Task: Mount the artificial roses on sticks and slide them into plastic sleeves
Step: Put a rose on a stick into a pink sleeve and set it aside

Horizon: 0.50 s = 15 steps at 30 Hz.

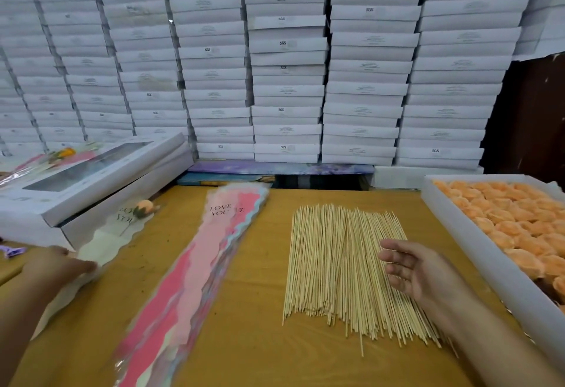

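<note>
A wide pile of thin wooden sticks [333, 264] lies on the yellow table. My right hand [412, 270] hovers over its right side, palm up, fingers apart, holding nothing. A stack of pink plastic sleeves [195, 270] printed "LOVE YOU" lies diagonally left of the sticks. At the far left, a finished orange rose in a clear sleeve [128, 227] lies on the table; my left hand [58, 264] rests on its lower end, blurred. A white tray [477, 252] full of orange roses [519, 218] stands at the right.
Flat white boxes [76, 191] lie at the left, with another wrapped rose [65, 154] on top. A wall of stacked white boxes [287, 65] fills the back. A purple scrap [10, 252] sits at the left edge.
</note>
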Each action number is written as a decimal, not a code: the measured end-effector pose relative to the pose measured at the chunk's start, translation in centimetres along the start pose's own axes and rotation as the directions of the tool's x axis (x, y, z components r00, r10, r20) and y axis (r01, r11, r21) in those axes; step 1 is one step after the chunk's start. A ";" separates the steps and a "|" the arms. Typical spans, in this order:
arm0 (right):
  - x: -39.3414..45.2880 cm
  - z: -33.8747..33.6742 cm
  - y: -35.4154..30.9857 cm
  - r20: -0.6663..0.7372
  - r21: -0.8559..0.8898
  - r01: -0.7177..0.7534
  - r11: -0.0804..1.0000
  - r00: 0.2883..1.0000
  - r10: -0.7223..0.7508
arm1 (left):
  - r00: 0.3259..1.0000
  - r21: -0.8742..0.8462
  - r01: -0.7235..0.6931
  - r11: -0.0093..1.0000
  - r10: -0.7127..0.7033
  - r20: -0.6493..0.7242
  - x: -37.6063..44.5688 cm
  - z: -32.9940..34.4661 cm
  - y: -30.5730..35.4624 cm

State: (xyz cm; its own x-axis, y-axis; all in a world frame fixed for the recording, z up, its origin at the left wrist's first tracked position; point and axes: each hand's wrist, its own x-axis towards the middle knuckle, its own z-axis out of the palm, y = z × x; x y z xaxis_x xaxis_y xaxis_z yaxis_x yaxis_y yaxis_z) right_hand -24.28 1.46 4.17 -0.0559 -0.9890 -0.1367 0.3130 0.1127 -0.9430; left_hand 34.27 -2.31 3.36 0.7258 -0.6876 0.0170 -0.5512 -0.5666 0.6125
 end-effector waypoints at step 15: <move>0.0 -0.3 -0.1 -0.008 0.013 0.008 1.000 1.000 -0.008 | 0.890 0.052 -0.382 0.923 0.353 0.289 -11.3 8.3 12.0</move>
State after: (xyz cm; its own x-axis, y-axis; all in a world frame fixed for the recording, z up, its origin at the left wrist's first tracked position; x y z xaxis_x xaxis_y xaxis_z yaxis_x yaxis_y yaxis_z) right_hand -24.56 1.52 4.18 -0.0661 -0.9890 -0.1320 0.3253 0.1037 -0.9399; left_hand 16.07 -5.14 3.94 0.3329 -0.9430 0.0029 -0.8074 -0.2835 0.5175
